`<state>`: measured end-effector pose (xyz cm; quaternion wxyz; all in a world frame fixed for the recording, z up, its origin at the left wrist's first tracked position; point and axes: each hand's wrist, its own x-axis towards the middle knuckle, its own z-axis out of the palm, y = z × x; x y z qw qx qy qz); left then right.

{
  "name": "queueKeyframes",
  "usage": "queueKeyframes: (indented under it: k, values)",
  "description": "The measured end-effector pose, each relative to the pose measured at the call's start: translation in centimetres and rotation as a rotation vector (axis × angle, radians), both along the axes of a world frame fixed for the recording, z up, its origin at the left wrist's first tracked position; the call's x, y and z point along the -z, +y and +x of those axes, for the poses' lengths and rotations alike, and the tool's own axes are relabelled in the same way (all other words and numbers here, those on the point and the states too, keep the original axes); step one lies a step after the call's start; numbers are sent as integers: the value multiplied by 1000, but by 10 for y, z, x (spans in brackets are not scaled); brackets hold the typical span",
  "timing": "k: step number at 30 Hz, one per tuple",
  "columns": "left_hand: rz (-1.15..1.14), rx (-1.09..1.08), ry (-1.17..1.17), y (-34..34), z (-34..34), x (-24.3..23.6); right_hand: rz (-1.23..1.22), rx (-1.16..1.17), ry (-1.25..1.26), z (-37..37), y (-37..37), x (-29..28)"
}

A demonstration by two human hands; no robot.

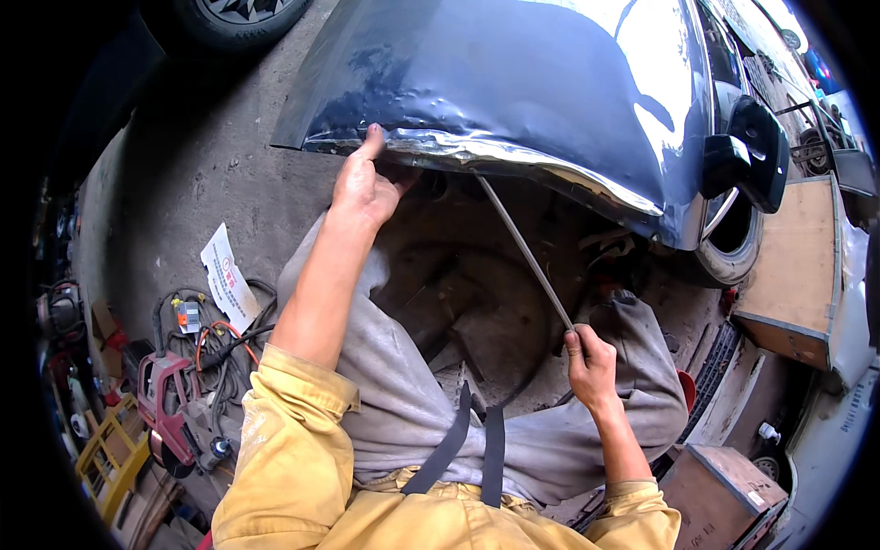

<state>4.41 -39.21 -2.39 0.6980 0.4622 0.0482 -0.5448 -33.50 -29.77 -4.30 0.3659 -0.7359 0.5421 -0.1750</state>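
Observation:
A dark blue car body panel (500, 78) with small dents and a creased bare-metal strip (513, 156) along its near edge fills the upper middle. A black side mirror (756, 147) is at its right end. My left hand (367, 183) holds that near edge, thumb on the edge, other fingers partly hidden beneath. My right hand (591, 367) is closed round the lower end of a long metal rod (527, 252); the rod's upper end meets the underside of the panel's edge, its tip hidden. My legs in grey trousers (394, 394) are spread below the panel.
A tyre (238, 18) is at top left, another (729, 261) under the panel's right. Wooden boxes (779, 261) stand at the right. Cables, a red power tool (156, 394), a yellow frame (110, 454) and a printed sheet (229, 280) lie on the concrete floor (174, 183) at left.

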Motion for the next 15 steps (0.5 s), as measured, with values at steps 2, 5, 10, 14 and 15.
queueKeyframes:
  k: [2,5,10,14,15]
  values:
    - [-21,-19,-6,-3,-5,1,-49,6,-22,3,-1,12]
    - [-32,-86,16,-6,-8,3,-101,-10,9,20,-10,8]
    - [-27,-120,5,-10,-14,1,15,-29,44,38,-23,-23]
    - [-56,-131,4,-13,-16,2,77,-31,40,47,-30,-31]
    - [-27,-162,4,-16,-17,3,67,-30,34,46,-32,-27]
